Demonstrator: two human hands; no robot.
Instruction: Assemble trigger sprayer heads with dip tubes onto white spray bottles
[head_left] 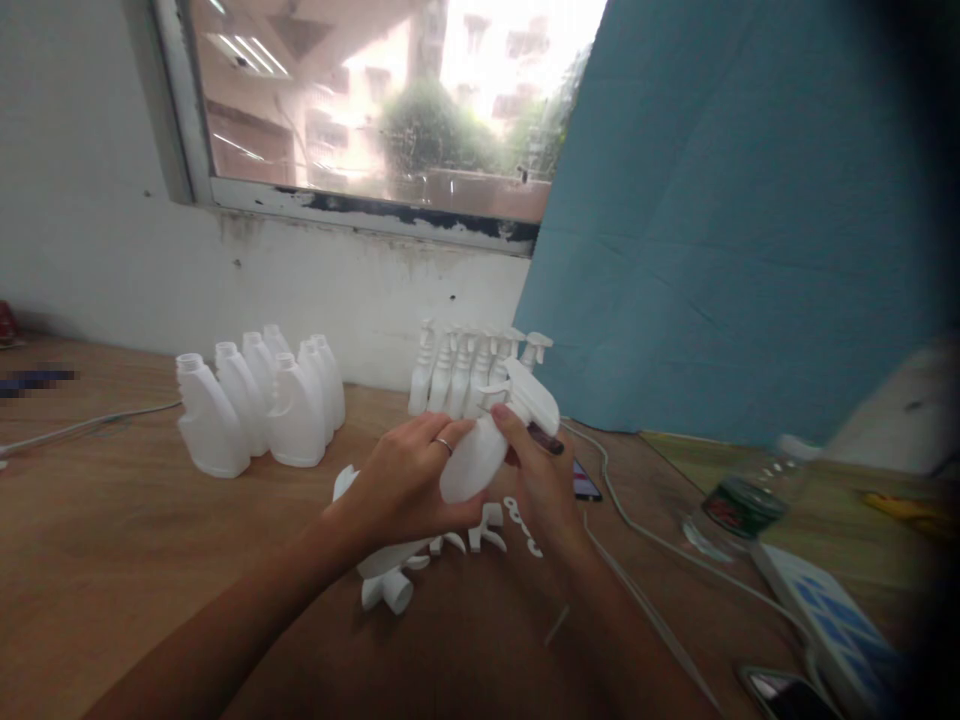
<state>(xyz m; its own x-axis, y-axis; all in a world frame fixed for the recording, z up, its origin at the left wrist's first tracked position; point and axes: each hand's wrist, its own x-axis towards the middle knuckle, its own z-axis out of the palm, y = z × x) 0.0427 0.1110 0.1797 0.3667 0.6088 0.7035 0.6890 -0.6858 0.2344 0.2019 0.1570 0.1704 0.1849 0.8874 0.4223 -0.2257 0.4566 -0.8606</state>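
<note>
Between my two hands a white spray bottle [477,462] is held tilted, its trigger head [534,396] up and to the right. My left hand [409,470] wraps the bottle's body from the left, a ring on one finger. My right hand [541,480] closes round the neck just under the trigger head. A short dark stick-like piece [546,438] shows by the right fingers; its kind is unclear. Below the hands lie loose white sprayer heads [388,590], trigger parts [487,530] and small white rings [523,525], partly hidden by the hands.
Several open-necked white bottles [296,425] stand at the left. A row of spray bottles with heads [461,375] stands by the wall. On the right are a phone [586,482], a cable [637,525], a water bottle [742,505], a blue-and-white box [825,620] and another phone-like device [784,692].
</note>
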